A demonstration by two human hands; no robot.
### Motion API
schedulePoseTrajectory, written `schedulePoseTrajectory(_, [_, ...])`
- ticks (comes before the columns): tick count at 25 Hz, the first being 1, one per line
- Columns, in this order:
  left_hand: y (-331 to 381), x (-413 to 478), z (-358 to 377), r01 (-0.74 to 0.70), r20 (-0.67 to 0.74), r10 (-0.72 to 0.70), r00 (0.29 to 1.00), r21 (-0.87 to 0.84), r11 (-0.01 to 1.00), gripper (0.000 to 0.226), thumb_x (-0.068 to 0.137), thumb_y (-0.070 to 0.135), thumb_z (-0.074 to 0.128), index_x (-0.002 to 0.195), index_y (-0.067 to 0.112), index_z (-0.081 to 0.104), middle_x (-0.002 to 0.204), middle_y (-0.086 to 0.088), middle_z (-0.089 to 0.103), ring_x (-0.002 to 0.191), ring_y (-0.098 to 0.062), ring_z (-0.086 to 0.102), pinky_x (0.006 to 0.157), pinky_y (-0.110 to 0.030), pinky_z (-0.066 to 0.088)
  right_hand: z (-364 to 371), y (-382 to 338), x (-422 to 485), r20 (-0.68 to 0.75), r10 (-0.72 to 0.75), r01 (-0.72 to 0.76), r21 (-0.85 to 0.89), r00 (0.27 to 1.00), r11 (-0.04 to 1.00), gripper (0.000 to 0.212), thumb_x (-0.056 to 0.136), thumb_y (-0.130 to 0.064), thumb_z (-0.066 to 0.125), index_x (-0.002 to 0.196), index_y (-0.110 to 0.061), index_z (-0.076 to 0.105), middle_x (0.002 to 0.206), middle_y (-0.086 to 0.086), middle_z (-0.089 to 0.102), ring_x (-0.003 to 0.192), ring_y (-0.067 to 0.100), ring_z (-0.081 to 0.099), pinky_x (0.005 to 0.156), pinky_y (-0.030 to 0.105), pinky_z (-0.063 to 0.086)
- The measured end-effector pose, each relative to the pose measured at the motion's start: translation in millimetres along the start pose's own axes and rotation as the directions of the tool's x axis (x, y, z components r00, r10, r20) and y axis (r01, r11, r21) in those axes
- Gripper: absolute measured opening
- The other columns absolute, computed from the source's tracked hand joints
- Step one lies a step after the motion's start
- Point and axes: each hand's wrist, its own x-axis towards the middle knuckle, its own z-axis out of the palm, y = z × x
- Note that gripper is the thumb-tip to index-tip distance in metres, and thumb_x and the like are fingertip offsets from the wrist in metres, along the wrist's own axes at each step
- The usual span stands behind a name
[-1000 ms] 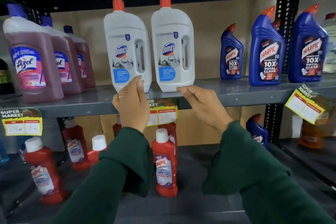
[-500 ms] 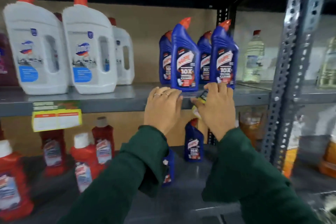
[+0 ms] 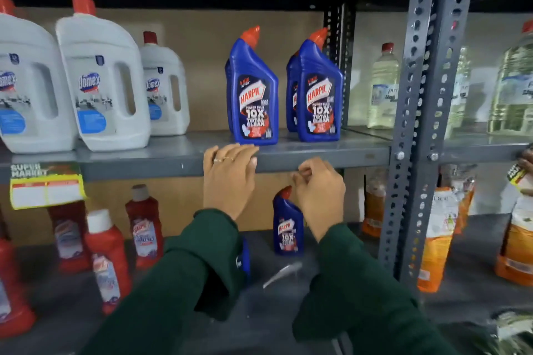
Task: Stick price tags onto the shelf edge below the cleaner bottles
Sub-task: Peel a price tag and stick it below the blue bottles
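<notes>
1. We lay our left hand [image 3: 227, 173] flat, fingers together, on the shelf edge [image 3: 317, 160] under the blue cleaner bottles [image 3: 253, 89], likely pressing a price tag we cannot see.
2. Our right hand [image 3: 318, 193] curls just beside; its grip is unclear.
3. One price tag [image 3: 46, 186] hangs far left.

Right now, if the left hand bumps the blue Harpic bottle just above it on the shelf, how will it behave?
The blue Harpic bottle is tall on a narrow base with a bent neck, so it probably tips rather than slides. It stands near the shelf edge, just above the left hand, so a tip forward could drop it. Its glossy plastic looks stiff, unlikely to break.
</notes>
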Motion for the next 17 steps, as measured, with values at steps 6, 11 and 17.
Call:
schedulePoseTrajectory(6, [-11.6,4.7,-4.0,-0.058,0.092,0.055,0.994,0.038,0.998,0.027,0.091,0.017,0.05,0.117,0.018,0.056,0.12,-0.005,0.064,0.112,-0.023,0.052,0.095,-0.036,0.023,33.4,58.8,-58.5,0.185,0.119,-0.115,-0.03,0.976,0.993,0.007,0.082,-0.008,0.064,0.086,-0.004,0.059,0.084,0.018,0.064,0.078,0.032,0.058,0.07,0.04,0.049])
schedulePoseTrajectory(11, [-8.7,6.1,-8.4,-0.034,0.086,0.031,0.996,0.034,0.999,0.027,0.092,0.021,0.05,0.118,0.019,0.056,0.121,-0.002,0.063,0.113,-0.022,0.051,0.097,-0.035,0.022,74.1,75.1,-81.7,0.373,0.209,-0.184,-0.102,0.904,0.978,0.013,0.083,-0.011,0.064,0.074,-0.004,0.058,0.086,0.018,0.067,0.079,0.032,0.06,0.066,0.033,0.049])
schedulePoseTrajectory(17, [-11.5,8.3,-11.9,-0.09,0.052,0.087,0.995,0.053,0.995,0.024,0.09,0.025,0.054,0.112,0.021,0.061,0.113,0.0,0.068,0.105,-0.022,0.056,0.086,-0.034,0.026,123.1,98.4,-98.6,0.552,0.346,-0.193,-0.317,0.759,0.929,0.013,0.087,-0.012,0.051,0.093,-0.005,0.06,0.1,0.017,0.067,0.093,0.031,0.06,0.081,0.039,0.054])
